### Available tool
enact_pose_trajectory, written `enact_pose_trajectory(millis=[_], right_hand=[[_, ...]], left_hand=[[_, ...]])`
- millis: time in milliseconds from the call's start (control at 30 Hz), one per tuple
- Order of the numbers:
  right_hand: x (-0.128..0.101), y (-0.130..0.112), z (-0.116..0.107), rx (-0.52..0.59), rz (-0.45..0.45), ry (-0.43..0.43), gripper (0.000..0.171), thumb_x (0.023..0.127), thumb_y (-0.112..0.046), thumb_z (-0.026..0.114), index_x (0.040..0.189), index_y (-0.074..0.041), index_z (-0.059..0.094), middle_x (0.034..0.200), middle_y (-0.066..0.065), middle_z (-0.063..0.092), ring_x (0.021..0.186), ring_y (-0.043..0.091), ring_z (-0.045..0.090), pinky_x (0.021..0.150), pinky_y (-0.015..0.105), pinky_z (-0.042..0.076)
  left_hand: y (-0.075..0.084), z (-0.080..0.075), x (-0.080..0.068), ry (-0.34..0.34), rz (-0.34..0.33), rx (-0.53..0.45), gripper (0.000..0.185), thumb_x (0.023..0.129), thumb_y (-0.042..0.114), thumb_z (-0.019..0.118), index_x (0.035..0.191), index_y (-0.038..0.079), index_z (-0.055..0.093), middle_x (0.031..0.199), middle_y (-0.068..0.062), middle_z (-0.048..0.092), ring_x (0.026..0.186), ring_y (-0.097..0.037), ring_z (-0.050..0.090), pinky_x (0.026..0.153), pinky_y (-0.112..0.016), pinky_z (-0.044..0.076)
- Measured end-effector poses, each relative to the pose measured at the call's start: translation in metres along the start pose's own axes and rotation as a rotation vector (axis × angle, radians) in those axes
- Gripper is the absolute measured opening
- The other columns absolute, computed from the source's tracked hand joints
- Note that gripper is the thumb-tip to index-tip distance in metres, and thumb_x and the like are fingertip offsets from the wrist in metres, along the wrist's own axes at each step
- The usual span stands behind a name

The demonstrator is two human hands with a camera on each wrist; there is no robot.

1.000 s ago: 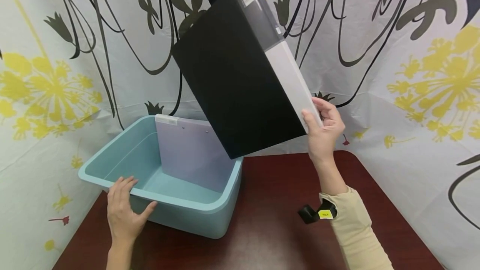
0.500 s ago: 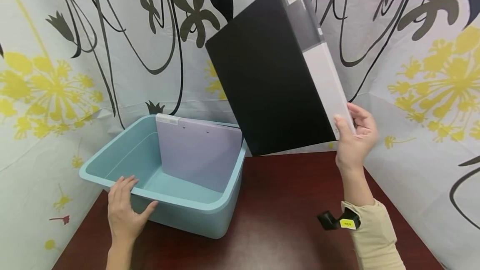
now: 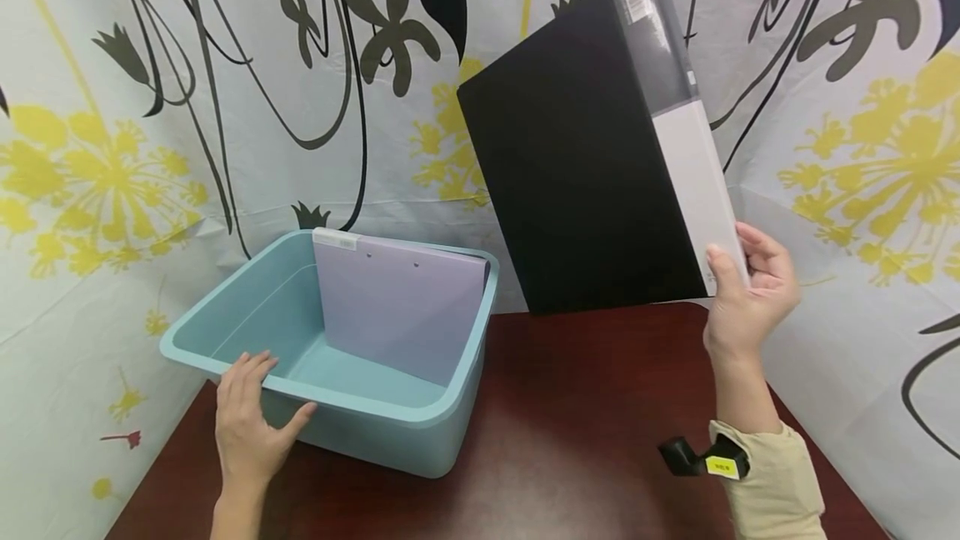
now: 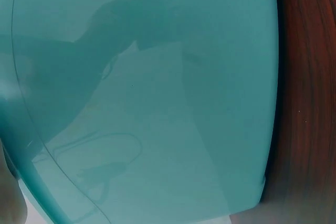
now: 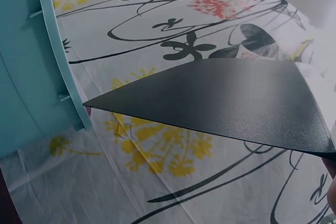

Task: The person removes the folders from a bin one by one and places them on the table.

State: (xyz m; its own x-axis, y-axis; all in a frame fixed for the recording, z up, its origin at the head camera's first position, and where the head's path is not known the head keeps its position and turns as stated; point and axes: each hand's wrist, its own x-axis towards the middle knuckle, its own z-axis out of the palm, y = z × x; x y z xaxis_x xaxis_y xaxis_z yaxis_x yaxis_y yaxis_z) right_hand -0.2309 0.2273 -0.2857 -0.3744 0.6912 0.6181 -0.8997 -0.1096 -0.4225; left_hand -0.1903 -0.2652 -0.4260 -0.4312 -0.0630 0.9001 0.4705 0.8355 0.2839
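Our right hand (image 3: 752,298) pinches the lower spine (image 3: 701,186) of a black binder (image 3: 577,161), which slants up and left from that grip; below and left, our left hand (image 3: 251,419) holds the blue tub (image 3: 390,442). We should pinch firmly, lest the wide cover swing.

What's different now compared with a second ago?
The black folder has moved right, away from the blue tub, and tilted a little more upright. The right-hand grip moved with it, still holding its lower spine. Nothing was newly taken hold of or let go. The tub, the purple folder inside it and the left-hand grip at its rim stayed put.
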Motion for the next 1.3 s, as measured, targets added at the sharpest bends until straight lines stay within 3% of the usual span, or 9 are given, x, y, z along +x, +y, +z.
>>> enact_pose_trajectory(millis=[800, 1300], right_hand=[[-0.016, -0.001, -0.040, -0.024, 0.043, 0.005, 0.033, 0.064, 0.026, 0.060, 0.097, 0.022, 0.057, 0.081, 0.015, 0.066, 0.075, 0.019, 0.059, 0.066, 0.023, 0.047], [-0.028, 0.001, -0.052, -0.168, 0.068, -0.020, 0.032, 0.065, 0.024, 0.061, 0.097, 0.019, 0.060, 0.084, 0.011, 0.069, 0.075, 0.016, 0.060, 0.066, 0.018, 0.049]], left_hand=[[0.004, -0.006, 0.000, -0.041, -0.020, -0.003, 0.088, 0.073, 0.071, 0.051, 0.111, -0.008, 0.055, 0.114, -0.026, 0.053, 0.118, -0.042, 0.039, 0.107, -0.049, 0.019], [0.003, -0.001, 0.001, -0.002, -0.014, -0.015, 0.087, 0.073, 0.071, 0.051, 0.108, -0.008, 0.057, 0.111, -0.026, 0.055, 0.115, -0.045, 0.041, 0.106, -0.048, 0.021]])
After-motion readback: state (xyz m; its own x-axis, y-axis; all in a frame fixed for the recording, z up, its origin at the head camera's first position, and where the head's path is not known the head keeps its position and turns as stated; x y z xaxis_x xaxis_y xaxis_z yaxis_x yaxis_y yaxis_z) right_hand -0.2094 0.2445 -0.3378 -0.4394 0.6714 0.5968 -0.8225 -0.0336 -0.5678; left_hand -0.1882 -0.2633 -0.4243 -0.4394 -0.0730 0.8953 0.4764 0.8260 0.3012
